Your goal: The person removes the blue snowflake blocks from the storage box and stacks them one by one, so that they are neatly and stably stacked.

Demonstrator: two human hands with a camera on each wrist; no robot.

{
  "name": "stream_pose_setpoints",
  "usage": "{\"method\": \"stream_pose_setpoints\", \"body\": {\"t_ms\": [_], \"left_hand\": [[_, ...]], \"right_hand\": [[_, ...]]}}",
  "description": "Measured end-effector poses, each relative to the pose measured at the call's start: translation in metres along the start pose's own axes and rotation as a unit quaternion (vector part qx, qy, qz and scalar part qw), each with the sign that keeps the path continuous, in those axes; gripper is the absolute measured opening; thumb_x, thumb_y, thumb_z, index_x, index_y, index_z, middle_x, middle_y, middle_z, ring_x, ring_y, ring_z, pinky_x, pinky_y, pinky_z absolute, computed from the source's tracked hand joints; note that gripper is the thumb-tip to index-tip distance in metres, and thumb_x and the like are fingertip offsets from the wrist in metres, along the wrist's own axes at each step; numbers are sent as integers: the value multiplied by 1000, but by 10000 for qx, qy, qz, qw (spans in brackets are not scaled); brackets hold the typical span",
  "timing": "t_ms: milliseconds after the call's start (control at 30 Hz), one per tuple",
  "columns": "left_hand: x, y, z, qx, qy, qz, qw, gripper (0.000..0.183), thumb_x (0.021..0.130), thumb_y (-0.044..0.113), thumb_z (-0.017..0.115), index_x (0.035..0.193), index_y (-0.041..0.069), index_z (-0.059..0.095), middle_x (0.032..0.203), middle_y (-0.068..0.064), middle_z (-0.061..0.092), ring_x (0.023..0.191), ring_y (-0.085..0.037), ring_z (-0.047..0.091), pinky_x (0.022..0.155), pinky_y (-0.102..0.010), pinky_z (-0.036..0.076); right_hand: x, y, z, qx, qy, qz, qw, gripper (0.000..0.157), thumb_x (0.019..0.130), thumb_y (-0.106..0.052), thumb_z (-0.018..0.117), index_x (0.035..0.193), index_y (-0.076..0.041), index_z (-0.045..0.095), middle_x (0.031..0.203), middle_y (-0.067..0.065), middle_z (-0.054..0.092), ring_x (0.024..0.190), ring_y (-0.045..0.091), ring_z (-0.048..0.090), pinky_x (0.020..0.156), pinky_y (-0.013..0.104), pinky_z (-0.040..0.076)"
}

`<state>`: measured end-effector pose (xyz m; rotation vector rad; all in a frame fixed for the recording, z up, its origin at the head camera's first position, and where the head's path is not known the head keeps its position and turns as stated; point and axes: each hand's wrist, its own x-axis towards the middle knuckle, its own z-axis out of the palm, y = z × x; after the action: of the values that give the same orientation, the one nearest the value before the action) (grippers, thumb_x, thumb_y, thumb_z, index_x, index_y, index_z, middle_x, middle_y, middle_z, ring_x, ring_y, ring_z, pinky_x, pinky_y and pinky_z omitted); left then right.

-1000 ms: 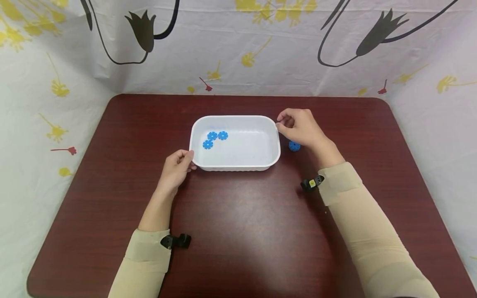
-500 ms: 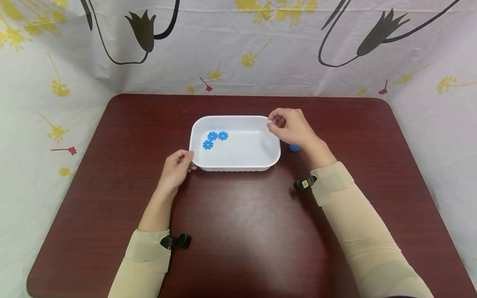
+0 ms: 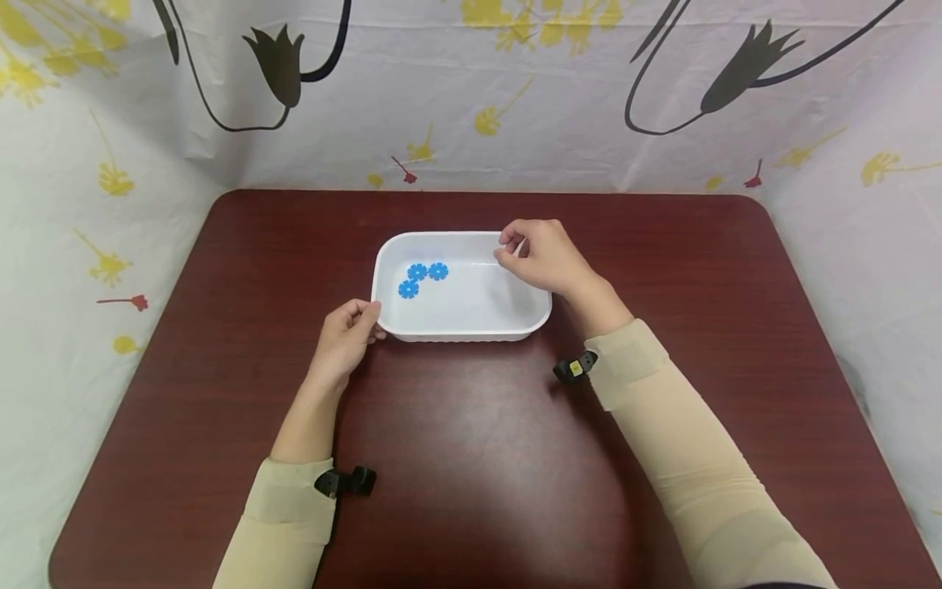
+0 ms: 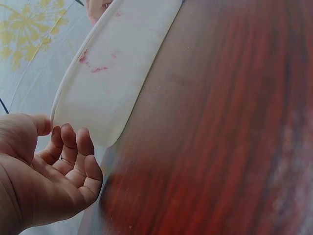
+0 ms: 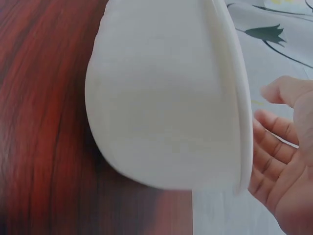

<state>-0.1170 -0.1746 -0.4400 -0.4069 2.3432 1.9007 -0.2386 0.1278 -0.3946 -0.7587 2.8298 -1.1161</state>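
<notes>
A white plastic tray stands on the table, with three blue notched discs lying in its left part. My left hand grips the tray's left front corner. In the left wrist view its thumb is on the rim and the curled fingers of the left hand are beside the outer wall. My right hand is over the tray's right back part, fingers loosely bent. From the right wrist camera, the right hand appears past the rim, with a gap between thumb and forefinger and nothing visible there.
Dark red-brown wood table with rounded corners lies under everything. A white cloth with flower prints hangs behind and at both sides. Black straps with small cameras sit on both wrists.
My right hand has moved left from beside the tray's right edge to over its inside. The blue disc on the table at the right is now hidden behind that arm. My left hand stays put.
</notes>
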Motion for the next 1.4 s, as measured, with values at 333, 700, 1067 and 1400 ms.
{"method": "stream_pose_setpoints", "body": {"t_ms": [333, 700, 1067, 1400], "left_hand": [[-1, 0, 0, -18, -14, 6, 10000, 34, 106, 25, 56, 105, -8, 60, 78, -2, 64, 73, -12, 63, 74, -25, 52], [0, -1, 0, 28, 5, 37, 10000, 34, 106, 25, 55, 108, -9, 61, 79, -3, 65, 73, -12, 63, 73, -25, 52], [2, -3, 1, -62, 5, 161, 9999, 32, 106, 21, 56, 105, -10, 61, 74, 1, 64, 69, -9, 62, 70, -25, 51], [3, -3, -1, -44, -24, 63, 10000, 34, 105, 23, 56, 105, -10, 61, 77, -3, 65, 72, -12, 63, 73, -25, 51]], "right_hand": [[6, -18, 12, -155, -312, 141, 9993, 18, 90, -21, 71, 97, -5, 71, 87, 5, 69, 72, 19, 61, 68, 32, 47], [11, -24, 24, -256, -576, 269, 9977, 25, 90, -25, 74, 104, -5, 69, 95, 7, 69, 78, 21, 62, 74, 35, 50], [18, -32, 35, -527, -888, 214, 9944, 32, 92, -27, 74, 112, -2, 69, 102, 10, 70, 84, 22, 64, 82, 37, 51], [25, -37, 49, -774, -1104, 411, 9900, 34, 92, -29, 72, 116, -5, 68, 106, 9, 69, 95, 22, 61, 88, 38, 49]]}}
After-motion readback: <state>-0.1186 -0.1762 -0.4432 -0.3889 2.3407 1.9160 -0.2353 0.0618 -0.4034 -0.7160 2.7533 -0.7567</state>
